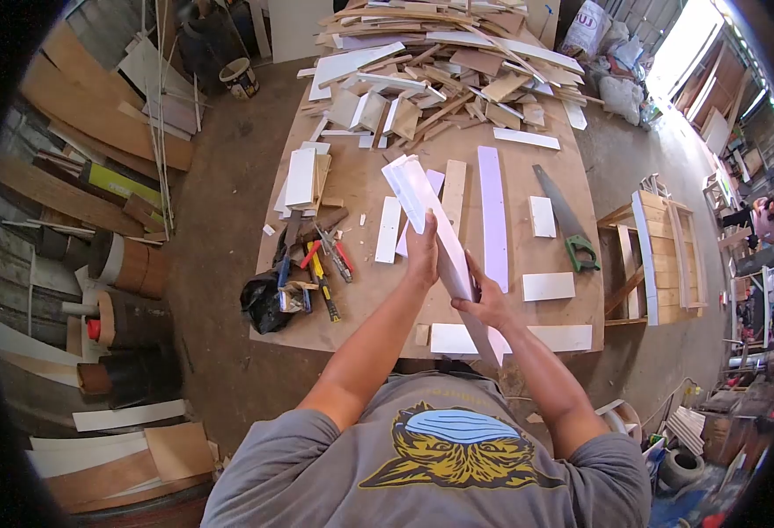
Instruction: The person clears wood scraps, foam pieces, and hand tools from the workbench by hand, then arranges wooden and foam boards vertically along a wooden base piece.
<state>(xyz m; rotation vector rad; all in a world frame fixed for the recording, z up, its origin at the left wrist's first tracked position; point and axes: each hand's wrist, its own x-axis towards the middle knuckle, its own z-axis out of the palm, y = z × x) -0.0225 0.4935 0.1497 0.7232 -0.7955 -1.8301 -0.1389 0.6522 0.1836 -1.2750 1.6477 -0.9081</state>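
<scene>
Both hands hold a long pale board assembly (444, 238) tilted above the wooden table (369, 299). My left hand (422, 253) grips its left side near the upper part, fingers partly hidden behind it. Lower down on the right side, my right hand (485, 299) is closed round the edge. Beneath and beside it lie a lilac board (492, 216), a bare wood strip (455, 189) and white pieces (388, 229). A long white board (563, 338) lies along the near table edge.
A handsaw (563, 211) with a green handle lies at the right. Pliers (334, 255), a hammer (321, 280) and a black bag (265, 304) are at the left. Scrap wood (448, 79) is heaped at the far end. A person (763, 220) is far right.
</scene>
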